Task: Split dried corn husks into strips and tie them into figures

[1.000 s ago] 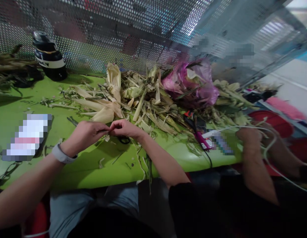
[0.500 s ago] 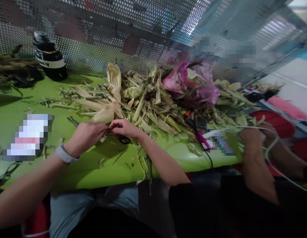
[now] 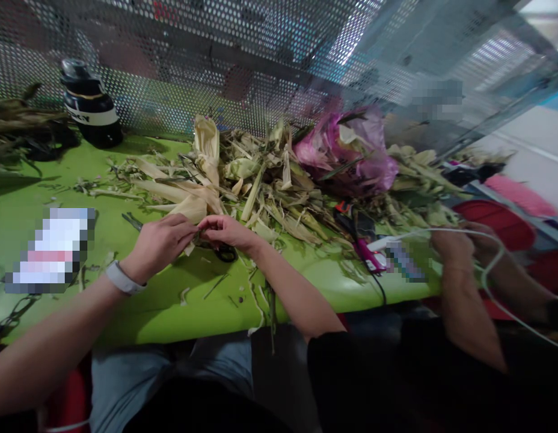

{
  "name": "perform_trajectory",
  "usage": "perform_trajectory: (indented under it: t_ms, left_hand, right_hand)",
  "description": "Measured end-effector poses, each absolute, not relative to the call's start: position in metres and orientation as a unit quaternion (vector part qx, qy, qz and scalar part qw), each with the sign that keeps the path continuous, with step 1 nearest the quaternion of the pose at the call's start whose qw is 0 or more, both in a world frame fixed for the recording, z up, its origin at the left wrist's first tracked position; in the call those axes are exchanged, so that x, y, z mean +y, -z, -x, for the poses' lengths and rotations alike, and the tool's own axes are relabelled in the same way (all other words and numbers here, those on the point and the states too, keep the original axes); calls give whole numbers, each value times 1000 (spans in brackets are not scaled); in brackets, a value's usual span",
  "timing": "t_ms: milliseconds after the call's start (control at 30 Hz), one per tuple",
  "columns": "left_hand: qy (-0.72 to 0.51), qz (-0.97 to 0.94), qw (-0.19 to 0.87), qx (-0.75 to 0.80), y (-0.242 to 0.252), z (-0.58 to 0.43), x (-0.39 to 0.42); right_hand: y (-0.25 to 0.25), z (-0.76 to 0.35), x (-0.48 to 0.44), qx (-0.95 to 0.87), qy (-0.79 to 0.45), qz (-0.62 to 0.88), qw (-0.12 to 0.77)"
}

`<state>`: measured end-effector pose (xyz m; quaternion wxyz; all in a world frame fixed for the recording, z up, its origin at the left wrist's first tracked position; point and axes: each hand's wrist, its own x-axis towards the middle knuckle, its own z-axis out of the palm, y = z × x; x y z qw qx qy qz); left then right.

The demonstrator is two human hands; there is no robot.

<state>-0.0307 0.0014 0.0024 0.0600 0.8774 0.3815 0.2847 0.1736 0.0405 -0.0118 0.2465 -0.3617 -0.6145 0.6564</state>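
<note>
On the green worktop (image 3: pixel 166 313), corn husks (image 3: pixel 272 195) in a pile, by its near edge left hand (image 3: pixel 159 245) and right hand (image 3: pixel 229 231) together, fingers (image 3: pixel 185 230) bent, can't tell how tight or around what.

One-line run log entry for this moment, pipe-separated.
left hand + right hand: fingertips together | held item: can't tell | beyond hands: corn husks | surface: green table

Dark bottle (image 3: pixel 90 99): white band (image 3: pixel 103 116) reads "GY", start hidden.
</note>
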Motion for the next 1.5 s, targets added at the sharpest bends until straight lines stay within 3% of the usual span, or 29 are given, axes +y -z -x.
perform_trajectory:
  t_ms: [300,700,967,1267,1400,1500]
  left_hand:
    - [-282,-866,46,410,0,30,4]
    - [-304,-858,112,399,4,29,8]
    - [-388,-814,191,388,4,30,15]
    - [-386,-819,177,385,9,31,17]
    - [-387,-818,178,388,10,30,17]
    - [-390,-814,178,391,11,31,18]
  right_hand:
    - [1,-184,45,-609,-638,390,263]
    - [1,-185,43,-618,-666,367,199]
    - [-1,-193,49,-631,-612,393,272]
    - [1,-185,48,-675,-498,404,366]
    - [7,-187,47,-771,-446,350,290]
    - [10,-189,49,-761,-474,358,262]
